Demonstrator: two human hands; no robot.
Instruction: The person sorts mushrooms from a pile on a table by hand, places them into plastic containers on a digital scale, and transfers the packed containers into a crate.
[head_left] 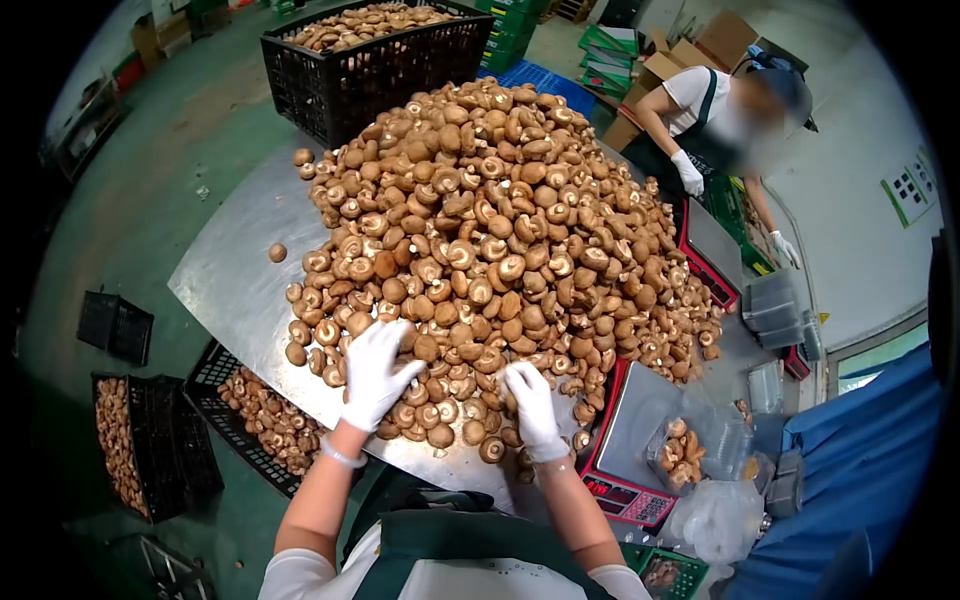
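Note:
A large heap of brown shiitake mushrooms [500,230] covers much of a metal table [235,250]. At the heap's near left edge, my left hand [375,378], in a white glove, rests against the mushrooms with its thumb spread away from the fingers. My right hand [533,408], also gloved in white, is at the near edge further right, its fingers curled on a mushroom [507,392] that is partly hidden. Beside my right hand stands a red-framed scale [628,420] with a grey plate.
A black crate [375,75] of mushrooms stands behind the heap. Another crate [215,375] sits below the table's left edge. Clear plastic boxes [720,435] and a tub of mushrooms [680,455] lie at right. A co-worker [715,115] in white gloves works beside a second scale [712,250].

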